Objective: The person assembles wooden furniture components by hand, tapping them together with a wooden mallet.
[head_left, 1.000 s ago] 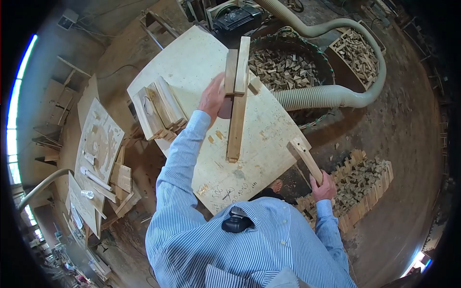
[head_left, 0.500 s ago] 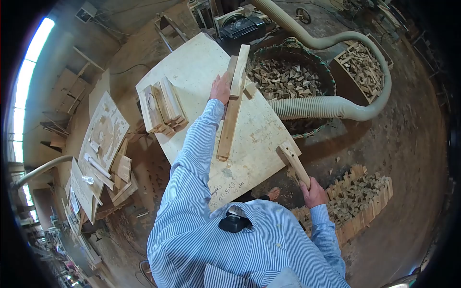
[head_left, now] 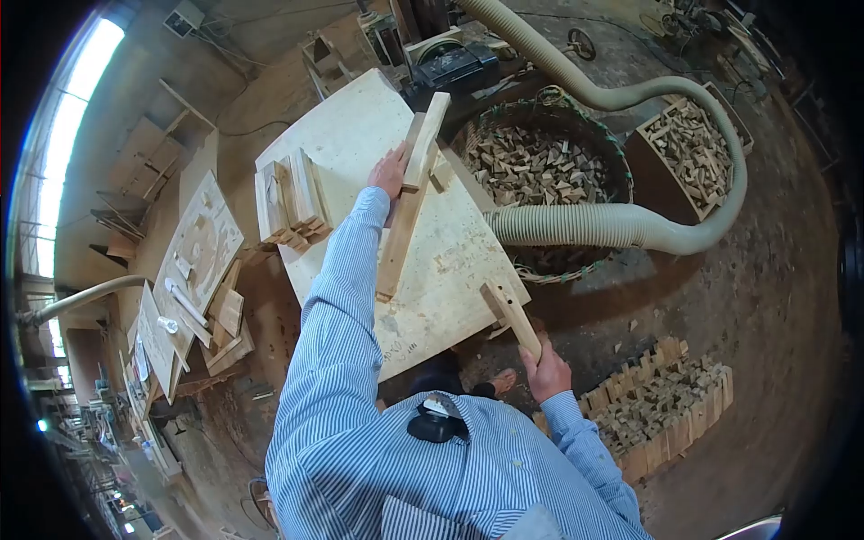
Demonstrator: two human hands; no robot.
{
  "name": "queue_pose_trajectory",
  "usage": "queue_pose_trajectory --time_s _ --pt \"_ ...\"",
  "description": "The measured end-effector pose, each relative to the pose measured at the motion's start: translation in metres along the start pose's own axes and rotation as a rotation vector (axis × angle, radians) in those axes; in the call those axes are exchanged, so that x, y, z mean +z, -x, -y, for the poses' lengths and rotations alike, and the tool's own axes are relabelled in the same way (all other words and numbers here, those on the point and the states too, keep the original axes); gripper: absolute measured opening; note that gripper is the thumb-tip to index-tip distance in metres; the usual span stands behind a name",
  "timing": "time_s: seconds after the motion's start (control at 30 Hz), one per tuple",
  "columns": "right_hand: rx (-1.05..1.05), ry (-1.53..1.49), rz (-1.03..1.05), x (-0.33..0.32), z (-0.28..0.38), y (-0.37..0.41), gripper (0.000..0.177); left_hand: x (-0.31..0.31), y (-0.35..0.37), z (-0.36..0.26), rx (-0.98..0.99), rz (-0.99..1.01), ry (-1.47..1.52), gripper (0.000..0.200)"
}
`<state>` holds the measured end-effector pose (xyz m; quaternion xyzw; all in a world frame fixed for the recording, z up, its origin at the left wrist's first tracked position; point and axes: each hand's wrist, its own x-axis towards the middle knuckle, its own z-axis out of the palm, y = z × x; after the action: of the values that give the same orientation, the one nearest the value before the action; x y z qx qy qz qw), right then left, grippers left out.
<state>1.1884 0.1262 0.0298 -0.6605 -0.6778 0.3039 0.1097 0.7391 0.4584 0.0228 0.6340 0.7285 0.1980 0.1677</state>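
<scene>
On the pale work board [head_left: 450, 270], my left hand [head_left: 388, 172] lies against the side of a long wooden piece [head_left: 402, 236], near a lighter angled strip [head_left: 428, 135] at its upper end. Its fingers point toward the top of the view; whether they grip the wood is hard to tell. My right hand [head_left: 548, 373] is closed round the lower end of a wooden handle [head_left: 519, 322] with dark holes, at the board's lower right corner. A stack of wooden strips [head_left: 292, 196] rests on the board left of my left hand.
Beyond the board, a round basket [head_left: 621, 162] holds wood offcuts, with a ribbed hose [head_left: 594, 225] across it. A box of offcuts [head_left: 688, 148] stands farther right. More blocks [head_left: 652, 405] lie below right. A motor [head_left: 457, 67] is at the top.
The view has shifted, so the board and both hands appear farther left. My left hand stays beside the long piece, and my right hand still holds the handle.
</scene>
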Motion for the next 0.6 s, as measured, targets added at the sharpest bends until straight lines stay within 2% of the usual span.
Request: queue_pose_trajectory --time_s 0.33,0.5,0.6 --pt "0.042 -0.003 0.038 0.023 -0.022 -0.01 0.047 0.001 0.002 -0.007 0.01 -0.082 -0.029 0.055" --pt "-0.032 -0.035 -0.054 0.037 -0.031 -0.02 0.045 0.001 -0.007 -0.01 0.063 -0.157 -0.083 0.054" --pt "-0.038 -0.035 -0.06 0.037 -0.035 -0.017 0.044 -0.003 -0.002 -0.014 0.057 -0.132 -0.068 0.053"
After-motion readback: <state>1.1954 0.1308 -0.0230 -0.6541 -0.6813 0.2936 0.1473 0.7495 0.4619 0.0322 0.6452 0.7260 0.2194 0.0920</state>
